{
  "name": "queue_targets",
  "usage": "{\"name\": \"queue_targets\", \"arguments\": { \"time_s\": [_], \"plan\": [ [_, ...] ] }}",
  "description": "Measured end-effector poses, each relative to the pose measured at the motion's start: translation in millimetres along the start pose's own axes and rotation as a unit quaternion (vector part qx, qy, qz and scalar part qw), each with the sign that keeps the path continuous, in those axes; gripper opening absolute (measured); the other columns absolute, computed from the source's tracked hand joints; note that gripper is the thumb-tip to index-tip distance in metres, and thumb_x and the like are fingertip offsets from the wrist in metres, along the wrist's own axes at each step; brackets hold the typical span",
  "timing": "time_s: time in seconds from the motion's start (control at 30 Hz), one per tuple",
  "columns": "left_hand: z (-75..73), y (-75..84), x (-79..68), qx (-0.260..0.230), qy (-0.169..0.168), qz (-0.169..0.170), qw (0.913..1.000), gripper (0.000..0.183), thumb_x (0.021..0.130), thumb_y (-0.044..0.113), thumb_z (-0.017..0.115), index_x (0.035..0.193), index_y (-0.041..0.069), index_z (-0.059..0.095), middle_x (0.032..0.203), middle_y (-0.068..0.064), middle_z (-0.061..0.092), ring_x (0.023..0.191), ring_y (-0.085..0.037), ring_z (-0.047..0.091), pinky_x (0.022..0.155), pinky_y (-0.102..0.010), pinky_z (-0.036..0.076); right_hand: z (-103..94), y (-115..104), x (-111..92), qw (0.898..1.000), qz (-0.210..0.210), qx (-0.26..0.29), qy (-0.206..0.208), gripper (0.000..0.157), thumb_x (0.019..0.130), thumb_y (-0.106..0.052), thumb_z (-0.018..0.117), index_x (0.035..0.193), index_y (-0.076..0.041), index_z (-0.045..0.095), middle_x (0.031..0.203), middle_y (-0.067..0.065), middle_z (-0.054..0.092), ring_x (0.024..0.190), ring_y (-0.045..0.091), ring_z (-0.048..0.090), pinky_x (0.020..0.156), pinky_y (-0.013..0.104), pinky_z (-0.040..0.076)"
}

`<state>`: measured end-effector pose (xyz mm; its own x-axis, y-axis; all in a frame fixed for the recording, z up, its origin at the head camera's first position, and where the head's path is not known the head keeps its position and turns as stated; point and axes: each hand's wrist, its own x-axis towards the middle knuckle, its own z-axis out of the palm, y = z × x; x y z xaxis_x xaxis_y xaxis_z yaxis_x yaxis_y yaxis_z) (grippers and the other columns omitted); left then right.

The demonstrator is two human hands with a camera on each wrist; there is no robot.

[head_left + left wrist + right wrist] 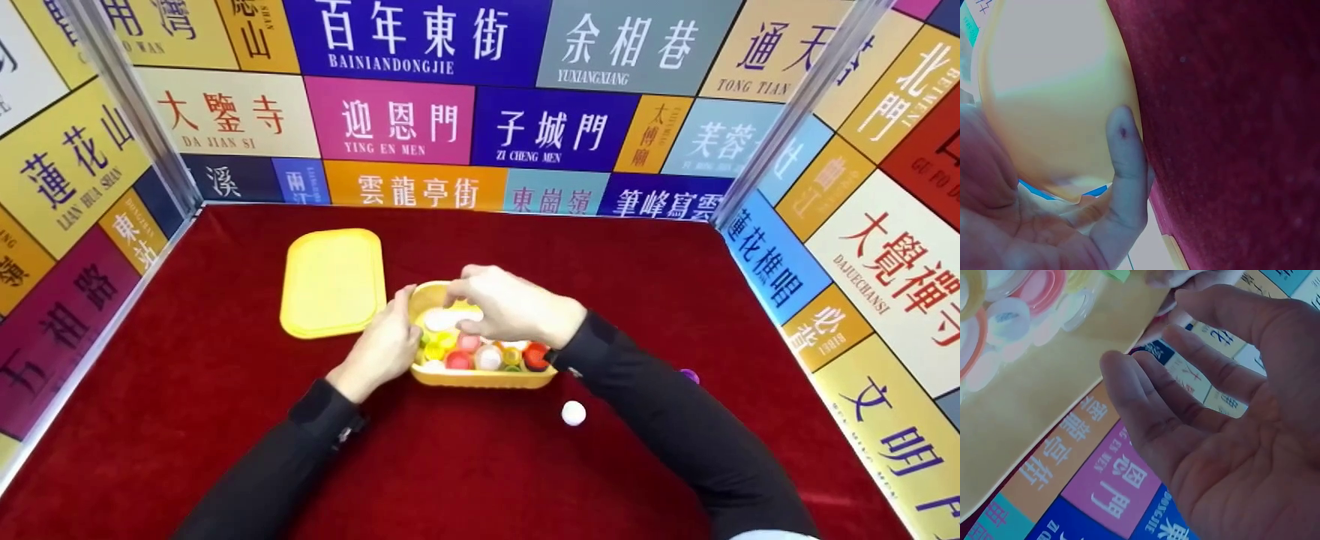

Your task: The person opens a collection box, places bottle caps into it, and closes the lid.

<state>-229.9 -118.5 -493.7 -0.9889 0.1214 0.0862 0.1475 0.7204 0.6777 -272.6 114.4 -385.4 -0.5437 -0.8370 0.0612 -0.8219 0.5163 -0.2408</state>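
Observation:
A yellow plastic box (pixel 487 379) sits on the red cloth, holding several round plastic caps (pixel 489 357) in white, red, pink, yellow and green. With its fingers curled round the box's left end, my left hand (pixel 384 346) grips it; the left wrist view shows a finger (pixel 1124 146) against the pale yellow wall (pixel 1061 112). Over the box's far part is my right hand (pixel 510 304), its fingers loosely bent. Nothing lies between those fingers (pixel 1123 391) in the right wrist view, where more caps (pixel 1039 292) show inside the box.
Left of the box lies a flat yellow lid (pixel 334 285). One white cap (pixel 574 413) rests on the cloth to the box's front right, and a purple piece (pixel 690 376) peeks out beside the right sleeve. Panels with printed signs (pixel 397 124) stand round the cloth-covered table (pixel 465 465).

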Motion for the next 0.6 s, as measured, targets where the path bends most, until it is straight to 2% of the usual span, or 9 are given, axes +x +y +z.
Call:
{"name": "queue_targets", "arguments": {
  "time_s": [0.13,0.3,0.43,0.6],
  "plan": [
    [-0.3,-0.6,-0.6,-0.002,0.001,-0.001,1.0,0.071,0.11,0.003,0.057,0.177,-0.004,0.033,0.169,-0.034,0.057,0.154,-0.045,0.063,0.128,-0.059,0.053,-7.2,13.4,-16.8,0.999,0.007,0.018,0.031,0.032,0.104,-0.016,0.085,0.134,-0.006,0.083,0.121,0.019,0.079,0.114,0.036,0.078,0.105,0.05,0.067],
    [-1.3,-0.5,-0.6,-0.001,-0.001,-0.002,1.0,0.072,0.109,0.003,0.055,0.177,-0.004,0.033,0.17,-0.033,0.057,0.154,-0.045,0.063,0.129,-0.059,0.053,-15.3,35.2,-43.2,0.995,0.037,0.057,0.079,0.03,0.104,-0.017,0.085,0.132,-0.006,0.084,0.123,0.02,0.078,0.116,0.038,0.079,0.103,0.054,0.067],
    [-1.5,-0.3,0.1,-0.003,-0.001,-0.007,1.0,0.072,0.11,0.004,0.056,0.178,-0.003,0.033,0.17,-0.033,0.057,0.154,-0.045,0.063,0.129,-0.059,0.052,-18.6,54.5,-68.1,0.987,0.071,0.082,0.116,0.029,0.105,-0.017,0.086,0.132,-0.007,0.084,0.123,0.018,0.078,0.114,0.037,0.083,0.096,0.054,0.07],
    [0.0,0.3,0.1,-0.006,-0.007,-0.012,0.9999,0.072,0.111,0.004,0.056,0.178,-0.002,0.032,0.173,-0.032,0.055,0.157,-0.043,0.061,0.131,-0.058,0.051,-20.6,79.7,-107.4,0.978,0.131,0.082,0.141,0.032,0.103,-0.019,0.09,0.133,-0.011,0.084,0.124,0.012,0.079,0.112,0.031,0.084,0.092,0.048,0.072]
  ]
}}
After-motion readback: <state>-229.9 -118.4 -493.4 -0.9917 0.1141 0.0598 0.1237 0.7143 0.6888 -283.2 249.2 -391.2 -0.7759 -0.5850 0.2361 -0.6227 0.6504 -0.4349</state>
